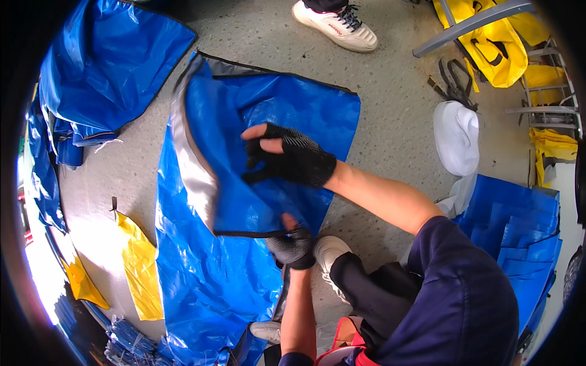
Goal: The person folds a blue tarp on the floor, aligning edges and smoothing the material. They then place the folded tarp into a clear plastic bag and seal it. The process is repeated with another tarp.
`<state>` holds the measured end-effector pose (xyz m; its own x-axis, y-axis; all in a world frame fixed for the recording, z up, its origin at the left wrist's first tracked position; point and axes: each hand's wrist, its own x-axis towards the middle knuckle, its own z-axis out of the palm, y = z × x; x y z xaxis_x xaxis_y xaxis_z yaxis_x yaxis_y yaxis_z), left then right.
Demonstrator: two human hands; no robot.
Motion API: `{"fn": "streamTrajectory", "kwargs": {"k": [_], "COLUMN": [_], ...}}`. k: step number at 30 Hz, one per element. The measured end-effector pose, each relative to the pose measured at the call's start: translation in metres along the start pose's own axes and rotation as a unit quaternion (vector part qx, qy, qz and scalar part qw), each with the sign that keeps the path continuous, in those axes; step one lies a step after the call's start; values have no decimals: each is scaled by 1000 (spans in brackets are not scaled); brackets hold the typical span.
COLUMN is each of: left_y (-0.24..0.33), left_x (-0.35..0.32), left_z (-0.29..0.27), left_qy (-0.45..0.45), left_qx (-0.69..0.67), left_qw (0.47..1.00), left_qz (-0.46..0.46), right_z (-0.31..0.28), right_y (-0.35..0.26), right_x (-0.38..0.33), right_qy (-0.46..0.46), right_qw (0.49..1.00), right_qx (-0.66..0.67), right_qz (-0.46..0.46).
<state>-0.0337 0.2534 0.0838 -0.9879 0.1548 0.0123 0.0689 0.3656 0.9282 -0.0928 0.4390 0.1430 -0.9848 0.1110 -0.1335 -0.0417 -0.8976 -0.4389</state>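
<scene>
A large blue tarpaulin sheet (201, 287) with black-bound edges lies on the floor before me, its upper part folded over so that a silvery grey underside shows along the fold. My left hand (292, 246), in a black fingerless glove, is closed on the near bound edge of the folded part, thumb on top. Above the middle of the sheet is my right hand (290, 155), gloved the same way, fingers apart. Its lower fingers are dark and slightly blurred against the blue, and I cannot tell whether they touch the sheet.
More blue tarpaulin (116, 67) lies at the upper left. A yellow piece (139, 265) rests left of the sheet. On the right are a white roll (456, 137), black straps (455, 82), folded blue sheets (519, 238) and a yellow bag (497, 52). Another person's shoe (336, 25) stands at the top.
</scene>
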Motion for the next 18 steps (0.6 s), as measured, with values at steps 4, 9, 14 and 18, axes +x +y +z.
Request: {"fn": "streamTrajectory", "kwargs": {"k": [4,9,14,18], "left_y": [58,109,98,98], "left_x": [45,79,90,96], "left_z": [-60,-95,-124,-145], "left_qy": [92,171,260,218], "left_qx": [85,50,124,36], "left_qw": [992,982,953,973], "left_qz": [-7,-55,-95,-66], "right_z": [-89,-118,-120,-140], "right_y": [26,-29,-48,-80], "right_x": [71,228,285,284], "right_qy": [78,247,23,340], "right_qw": [718,615,596,664], "right_qx": [-676,-710,-796,-624], "right_qz": [-147,-236,-105,-235]}}
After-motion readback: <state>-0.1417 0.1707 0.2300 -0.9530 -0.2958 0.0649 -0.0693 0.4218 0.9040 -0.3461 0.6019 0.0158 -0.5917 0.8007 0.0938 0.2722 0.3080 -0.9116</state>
